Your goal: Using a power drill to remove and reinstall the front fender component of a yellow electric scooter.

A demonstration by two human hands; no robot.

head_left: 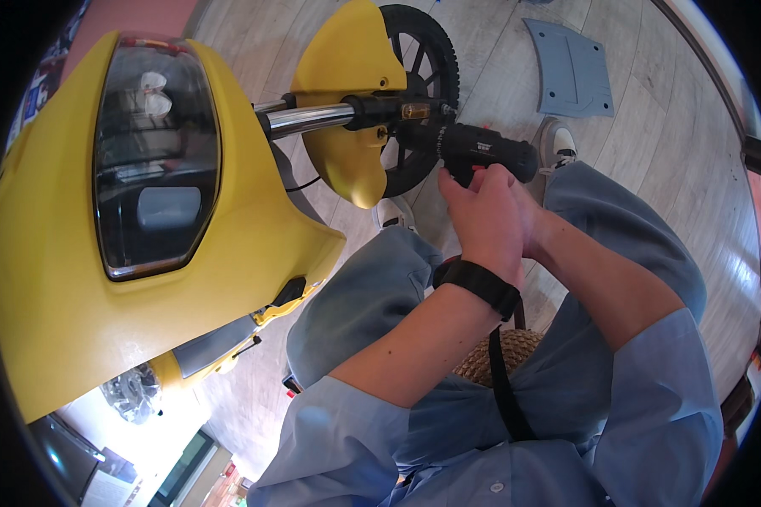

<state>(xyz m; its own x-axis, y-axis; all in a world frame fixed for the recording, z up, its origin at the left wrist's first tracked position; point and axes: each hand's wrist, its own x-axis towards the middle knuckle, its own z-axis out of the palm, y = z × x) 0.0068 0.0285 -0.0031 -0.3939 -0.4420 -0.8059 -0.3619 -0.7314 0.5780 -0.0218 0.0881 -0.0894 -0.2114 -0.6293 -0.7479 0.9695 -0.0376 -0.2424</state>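
Observation:
My left hand (486, 220), wearing a black wrist strap, is closed on the handle of a black power driver (495, 152). My right hand (524, 211) is wrapped around the same handle, partly hidden behind the left. The driver points left at the axle area of a black spoked wheel (444, 72), beside the lower end of a chrome fork (313, 118); whether its tip touches a fastener I cannot tell. A yellow mudguard (342, 46) covers part of the wheel.
The yellow body (68, 321) of a vehicle, with a dark clear front panel (156, 144), fills the left. A grey plastic plate (566, 68) lies on the plank floor at upper right. A woven seat (490, 359) is under me, my shoes either side of the wheel's near end.

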